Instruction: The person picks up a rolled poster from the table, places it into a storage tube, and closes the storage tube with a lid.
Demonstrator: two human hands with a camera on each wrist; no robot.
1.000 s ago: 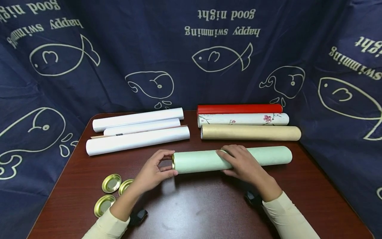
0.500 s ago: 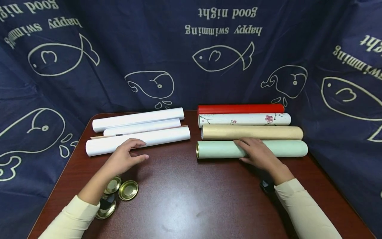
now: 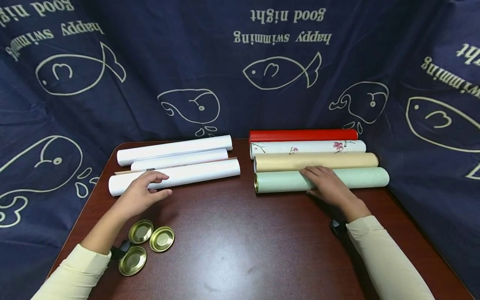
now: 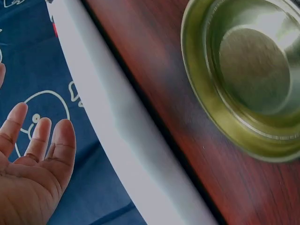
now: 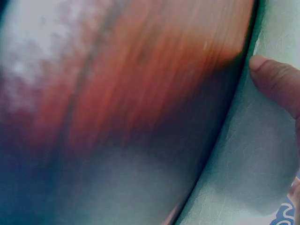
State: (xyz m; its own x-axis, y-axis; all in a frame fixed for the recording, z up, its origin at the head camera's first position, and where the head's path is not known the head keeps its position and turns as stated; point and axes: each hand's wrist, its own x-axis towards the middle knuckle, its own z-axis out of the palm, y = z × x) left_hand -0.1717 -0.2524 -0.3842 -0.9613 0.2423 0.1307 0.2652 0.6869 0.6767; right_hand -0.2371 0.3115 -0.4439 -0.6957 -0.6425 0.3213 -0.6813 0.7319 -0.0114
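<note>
My right hand (image 3: 331,188) holds a light green mailing tube (image 3: 283,181), its fingers over the top and its thumb on the near side. The thumb (image 5: 276,79) lies against the pale green surface in the right wrist view. This tube lies along a gold tube (image 3: 277,161) and has a gold-coloured metal end at its left. My left hand (image 3: 136,198) holds nothing, its fingers apart and loosely bent, above the front of a white paper roll (image 3: 202,173). Below it lie three gold metal lids (image 3: 162,239); one lid (image 4: 255,70) looms large in the left wrist view.
Behind the gold tube lie a white tube with pink blossoms (image 3: 311,147) and a red tube (image 3: 303,135). More white rolls (image 3: 176,150) lie at the back left. A dark blue printed curtain (image 3: 210,54) hangs behind the dark red-brown table (image 3: 232,233).
The green tube has moved right and back, up against the gold tube, with my right hand on it. My left hand has left the tube's end and moved left.
</note>
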